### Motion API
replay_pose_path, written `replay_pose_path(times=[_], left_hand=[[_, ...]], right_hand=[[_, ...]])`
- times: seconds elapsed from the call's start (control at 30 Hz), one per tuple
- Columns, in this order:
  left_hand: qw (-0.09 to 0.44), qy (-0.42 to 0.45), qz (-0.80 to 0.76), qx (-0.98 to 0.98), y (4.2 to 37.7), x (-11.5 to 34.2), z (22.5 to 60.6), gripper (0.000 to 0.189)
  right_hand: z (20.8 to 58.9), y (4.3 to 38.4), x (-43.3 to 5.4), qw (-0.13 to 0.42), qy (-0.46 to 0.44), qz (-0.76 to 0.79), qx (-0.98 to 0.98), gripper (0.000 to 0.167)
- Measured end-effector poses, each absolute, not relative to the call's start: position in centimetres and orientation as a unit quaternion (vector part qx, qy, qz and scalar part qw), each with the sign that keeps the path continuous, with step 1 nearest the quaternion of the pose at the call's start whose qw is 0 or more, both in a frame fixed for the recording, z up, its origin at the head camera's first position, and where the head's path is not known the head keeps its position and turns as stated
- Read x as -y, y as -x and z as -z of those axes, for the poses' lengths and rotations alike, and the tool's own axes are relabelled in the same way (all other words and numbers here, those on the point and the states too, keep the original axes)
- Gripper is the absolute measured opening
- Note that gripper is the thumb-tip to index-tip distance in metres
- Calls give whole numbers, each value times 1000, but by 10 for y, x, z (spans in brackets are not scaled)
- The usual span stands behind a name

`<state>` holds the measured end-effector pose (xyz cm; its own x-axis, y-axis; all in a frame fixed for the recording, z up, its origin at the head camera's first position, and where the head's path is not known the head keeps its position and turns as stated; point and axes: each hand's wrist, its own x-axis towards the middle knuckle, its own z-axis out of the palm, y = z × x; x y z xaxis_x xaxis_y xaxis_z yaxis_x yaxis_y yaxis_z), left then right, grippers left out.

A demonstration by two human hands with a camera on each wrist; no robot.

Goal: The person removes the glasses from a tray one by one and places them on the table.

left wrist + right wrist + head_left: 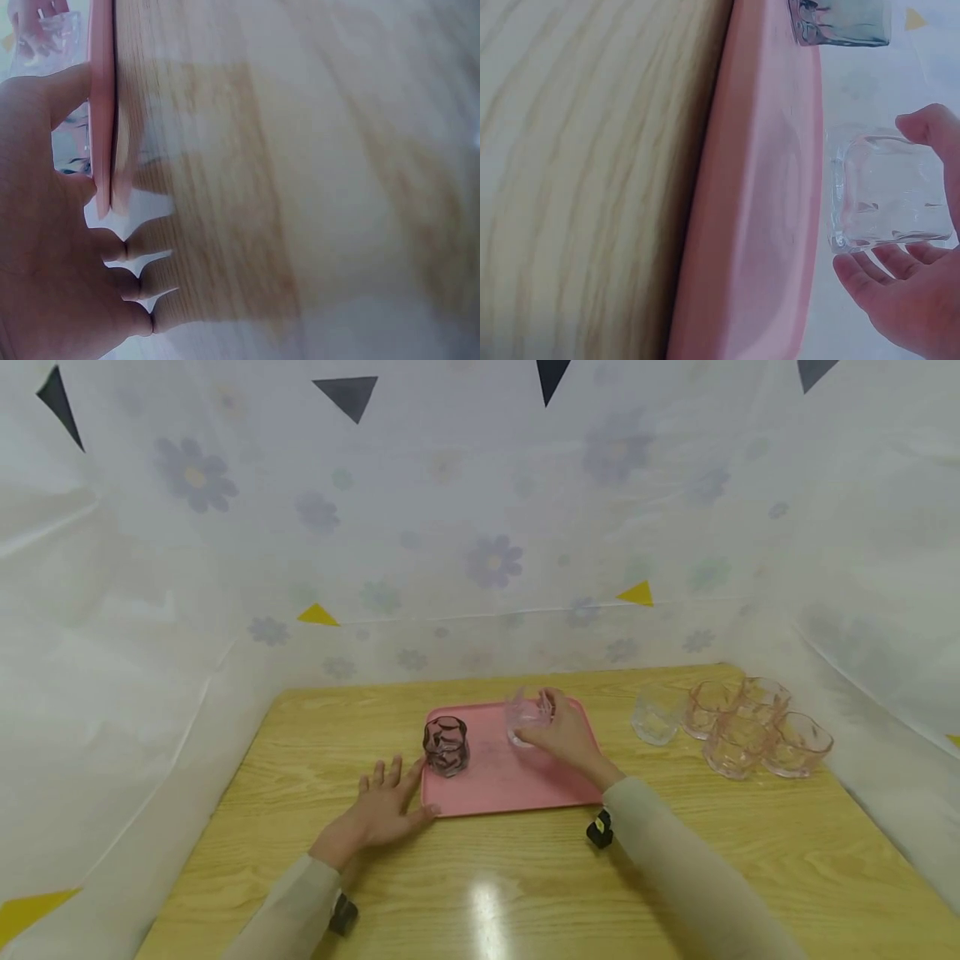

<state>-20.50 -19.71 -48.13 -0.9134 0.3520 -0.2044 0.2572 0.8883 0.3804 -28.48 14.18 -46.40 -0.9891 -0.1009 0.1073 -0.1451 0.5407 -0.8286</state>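
A pink tray (487, 785) lies on the wooden table. Near its left side stands a dark purple tinted glass (446, 747), partly seen in the right wrist view too. Over the tray's far right part, my right hand (562, 731) grips a clear glass (896, 187) between thumb and fingers, the thumb on one side and the fingers along the other. My left hand (386, 810) lies at the tray's left edge with fingers spread and fairly straight, the thumb by the near left corner. In the left wrist view, its thumb and fingers touch the tray's rim (103, 112).
On the table (300, 760), right of the tray, a clear glass (655, 718) stands beside several pink-tinted glasses (735, 743) grouped close together. A white flowered sheet (420, 552) walls off the back and both sides.
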Motion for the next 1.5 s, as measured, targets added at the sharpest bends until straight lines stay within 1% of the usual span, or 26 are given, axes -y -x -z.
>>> replay_pose_path(times=[0.13,0.27,0.43,0.67,0.83,1.03,1.23,1.5], left_hand=[[135,-161,-175,-962,205,197,480,90],[128,-166,-187,-960,205,198,481,92],[112,-175,-217,-954,209,203,495,97],[101,-178,-209,-956,218,208,514,99],[112,-174,-214,-955,211,203,499,99],[134,-164,-184,-960,205,197,481,93],[135,-163,-174,-962,204,197,480,90],[135,-162,-171,-962,205,198,482,91]], right_hand=[[464,282,-154,42,-67,-471,878,102],[461,277,-165,41,-56,-476,877,101],[460,269,-182,37,-47,-477,877,102],[460,259,-208,42,-44,-469,881,103],[458,249,-225,40,-46,-469,881,103],[455,236,-241,33,-33,-461,886,104],[456,225,-256,46,-32,-446,893,104],[459,210,-273,45,-15,-439,897,110]])
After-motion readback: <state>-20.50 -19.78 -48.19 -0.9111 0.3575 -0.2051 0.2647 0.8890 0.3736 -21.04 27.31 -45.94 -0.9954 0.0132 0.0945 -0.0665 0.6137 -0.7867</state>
